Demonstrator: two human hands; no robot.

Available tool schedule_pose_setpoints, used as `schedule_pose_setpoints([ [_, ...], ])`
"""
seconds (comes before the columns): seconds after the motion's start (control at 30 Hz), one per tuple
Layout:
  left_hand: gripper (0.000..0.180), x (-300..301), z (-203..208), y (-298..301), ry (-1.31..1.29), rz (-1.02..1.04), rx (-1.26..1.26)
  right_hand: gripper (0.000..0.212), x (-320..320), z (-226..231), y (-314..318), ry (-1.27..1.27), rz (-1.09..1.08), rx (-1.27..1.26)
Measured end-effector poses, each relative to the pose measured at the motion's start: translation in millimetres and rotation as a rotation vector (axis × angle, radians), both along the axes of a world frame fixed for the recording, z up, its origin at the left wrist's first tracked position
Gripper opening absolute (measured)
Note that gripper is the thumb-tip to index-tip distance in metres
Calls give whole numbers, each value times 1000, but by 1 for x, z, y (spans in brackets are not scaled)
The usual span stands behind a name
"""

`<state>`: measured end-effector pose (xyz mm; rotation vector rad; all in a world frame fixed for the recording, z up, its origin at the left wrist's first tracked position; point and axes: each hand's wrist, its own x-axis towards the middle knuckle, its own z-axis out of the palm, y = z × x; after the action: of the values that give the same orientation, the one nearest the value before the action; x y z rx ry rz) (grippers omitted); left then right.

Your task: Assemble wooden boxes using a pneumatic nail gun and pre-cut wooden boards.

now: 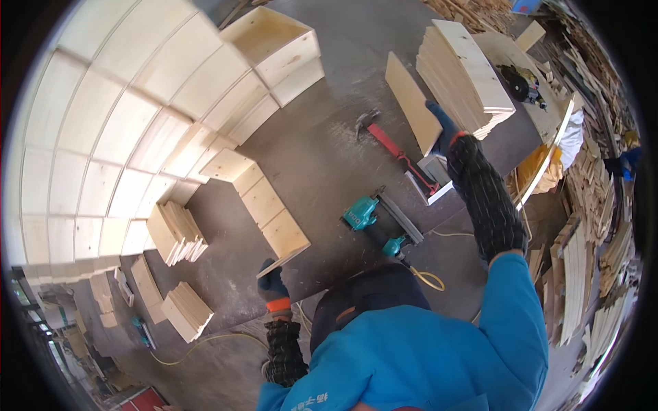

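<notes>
My left hand [273, 282], in a dark glove with an orange cuff, is closed on the near end of a three-sided pale wooden box frame [266, 209] lying on the dark worktable. My right hand [444, 129], in a blue glove, is closed on the near edge of a thin wooden panel [410, 96]. This panel stands on edge, tilted, just left of a tall stack of boards [456, 72]. Between my hands lie a teal nail gun [361, 214] and a claw hammer [385, 139] with a red handle. The palm sides of both hands are hidden.
A high wall of stacked wooden boxes [130, 130] fills the left. Bundled boards [179, 233] stand in front of it. A yellow air hose [428, 277] trails from the nail gun. An angle grinder [519, 85] sits at the far right, near heaps of scrap wood [582, 260].
</notes>
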<state>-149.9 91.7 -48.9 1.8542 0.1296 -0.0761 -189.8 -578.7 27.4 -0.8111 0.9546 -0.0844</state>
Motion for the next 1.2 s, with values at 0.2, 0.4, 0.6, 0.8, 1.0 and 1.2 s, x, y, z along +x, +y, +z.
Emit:
schedule_pose_setpoints([
  [0.2, 47, -8, 75, -4, -55, -204, 116, 47, -55, 79, 142, -250, 209, -197],
  [0.4, 56, 9, 173, 17, -50, -283, -18, 82, -26, 141, 353, -194, 491, -875],
  [0.6, 52, 79, 187, -17, 77, -405, -349, 98, 34, 140, 468, -10, 615, -1362],
  [0.8, 42, 118, 142, -34, 299, -417, -545, 94, 54, 139, 506, 310, 695, -1565],
  [1.0, 38, 126, 124, -33, 340, -283, -746, 78, 18, 103, 451, -86, 575, -1737],
  [1.2, 43, 131, 103, -29, 314, -316, -709, 62, -8, 92, 457, -115, 681, -1231],
])
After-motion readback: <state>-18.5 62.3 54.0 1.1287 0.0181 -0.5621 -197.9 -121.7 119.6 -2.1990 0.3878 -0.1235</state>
